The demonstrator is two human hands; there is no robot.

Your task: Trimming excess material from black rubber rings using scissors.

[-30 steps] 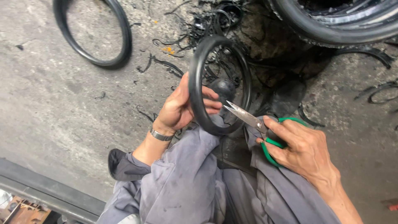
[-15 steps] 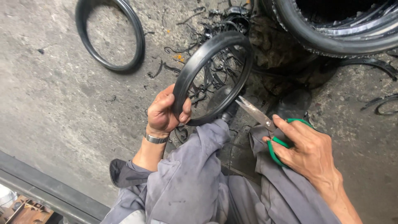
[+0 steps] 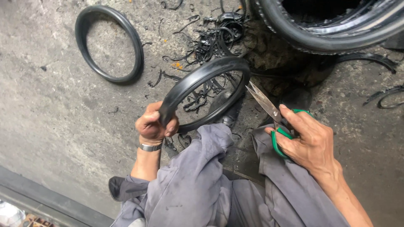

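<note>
My left hand [image 3: 153,124] grips the near rim of a black rubber ring [image 3: 198,77], held tilted above my grey-trousered knees. A metal band sits on that wrist. My right hand [image 3: 305,136] holds green-handled scissors [image 3: 269,107] with the blades slightly parted, their tips just to the right of the ring's far edge and apart from it. Both hands are over my lap, the ring between them and the concrete floor.
A second black rubber ring [image 3: 107,42] lies flat on the concrete at upper left. Black rubber trimmings [image 3: 210,40] are scattered ahead. A large tyre [image 3: 332,29] fills the upper right. A metal ledge [image 3: 46,199] runs along the lower left.
My left hand has lifted the ring up and leftward, tilting it flatter, away from the scissors. The scissors have come off the ring and now point up beside it.
</note>
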